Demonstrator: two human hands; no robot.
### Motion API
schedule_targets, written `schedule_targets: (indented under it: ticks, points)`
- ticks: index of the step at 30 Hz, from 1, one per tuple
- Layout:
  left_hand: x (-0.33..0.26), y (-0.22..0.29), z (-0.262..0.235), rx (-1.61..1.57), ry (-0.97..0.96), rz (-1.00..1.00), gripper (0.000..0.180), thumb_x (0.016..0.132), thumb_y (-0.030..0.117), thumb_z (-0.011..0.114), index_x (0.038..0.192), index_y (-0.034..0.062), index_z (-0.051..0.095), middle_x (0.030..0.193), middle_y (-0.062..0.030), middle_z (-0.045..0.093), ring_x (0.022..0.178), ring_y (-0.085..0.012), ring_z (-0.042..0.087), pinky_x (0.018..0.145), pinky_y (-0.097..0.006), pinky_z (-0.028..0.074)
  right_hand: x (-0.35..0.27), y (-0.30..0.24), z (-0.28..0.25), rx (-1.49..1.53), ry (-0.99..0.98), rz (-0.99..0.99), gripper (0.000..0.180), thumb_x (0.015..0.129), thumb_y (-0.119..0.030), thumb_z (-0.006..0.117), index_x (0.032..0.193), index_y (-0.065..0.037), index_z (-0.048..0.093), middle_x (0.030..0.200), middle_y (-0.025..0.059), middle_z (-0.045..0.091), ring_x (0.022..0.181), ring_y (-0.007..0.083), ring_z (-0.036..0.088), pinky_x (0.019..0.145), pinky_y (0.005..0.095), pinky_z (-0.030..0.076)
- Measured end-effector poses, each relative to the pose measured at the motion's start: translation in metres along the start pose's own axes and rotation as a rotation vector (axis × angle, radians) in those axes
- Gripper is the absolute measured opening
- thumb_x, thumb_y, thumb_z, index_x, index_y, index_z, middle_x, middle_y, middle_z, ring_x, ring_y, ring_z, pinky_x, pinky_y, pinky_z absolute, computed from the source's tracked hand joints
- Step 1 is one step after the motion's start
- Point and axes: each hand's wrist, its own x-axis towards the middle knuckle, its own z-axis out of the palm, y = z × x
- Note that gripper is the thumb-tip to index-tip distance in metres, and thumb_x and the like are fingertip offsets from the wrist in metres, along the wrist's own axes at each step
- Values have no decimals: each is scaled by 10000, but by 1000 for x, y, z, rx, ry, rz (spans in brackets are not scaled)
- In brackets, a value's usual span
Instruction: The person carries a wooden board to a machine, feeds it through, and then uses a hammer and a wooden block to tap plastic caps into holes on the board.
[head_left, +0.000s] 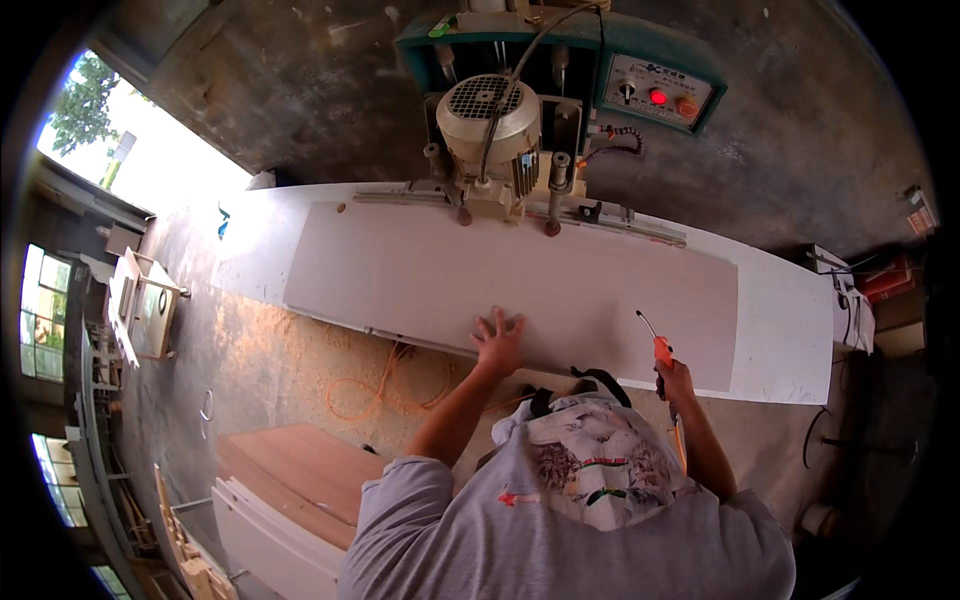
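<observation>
A long, pale grey-beige panel (pixel 400 265) lies flat on a white worktable (pixel 785 345) under a drilling machine. My left hand (pixel 499 343) rests on the panel near its front edge, with the fingers spread. In my right hand (pixel 676 380) is an orange air blow gun (pixel 662 350), its thin dark nozzle pointing up and left over the right part of the panel. An orange hose (pixel 681 445) runs down from the gun beside my body. The machine's silver motor (pixel 490 120) stands at the far middle, with a round-footed clamp post on either side of it.
A green-framed control box (pixel 660 92) with a lit red button is at the far right. Stacked brown and white boards (pixel 290 470) stand at the lower left. Coiled orange hose (pixel 375 395) and sawdust lie on the floor, and a small cart (pixel 150 305) is farther left.
</observation>
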Motion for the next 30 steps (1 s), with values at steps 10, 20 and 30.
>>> schedule_targets:
  ticks: [10,20,30]
  points:
    - [-4,9,-9,-32,-56,-25,1167,737,425,896,1645,343,167,1727,-207,-39,1501,-645,44,1100,-805,252,-3,13,-23,-30,-72,-40,297,1006,-306,587,870,-42,591,552,34,560,404,145,533,383,306,415]
    - [8,18,-4,-69,-112,-102,1227,718,426,912,1652,375,119,1727,-185,-108,1506,-637,32,1082,-796,305,-14,19,-56,-152,-177,-35,266,1017,-293,579,929,-42,577,570,40,567,433,145,547,409,313,425]
    - [5,56,11,-142,-49,-219,1336,680,396,931,1668,239,45,1736,-138,-112,1543,-566,-37,1114,-817,193,7,37,-108,-184,-122,-118,294,958,-262,643,1043,19,630,686,73,605,498,165,597,417,327,512]
